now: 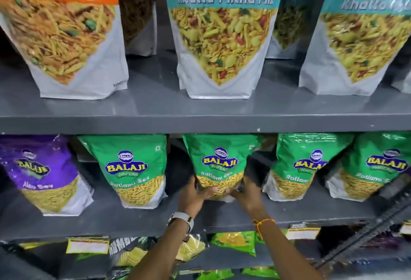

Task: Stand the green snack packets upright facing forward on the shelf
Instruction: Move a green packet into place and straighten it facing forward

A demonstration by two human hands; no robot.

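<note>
Several green Balaji Ratlami Sev packets stand upright on the middle grey shelf (111, 219), fronts facing me. The centre packet (219, 161) is held at its bottom corners by both hands. My left hand (194, 195) grips its lower left corner and my right hand (245, 193) grips its lower right corner. Another green packet (135, 168) stands to its left. Two more green packets, one (300, 164) and another (378, 164), stand to its right, both leaning a little. The held packet's base is hidden by my fingers.
A purple Aloo Sev packet (42, 173) stands at the far left of the same shelf. The upper shelf (155, 121) carries large orange and teal Khatta Mitha Mix pouches. Below, chips packets and yellow price tags (87, 245) line the lower shelf.
</note>
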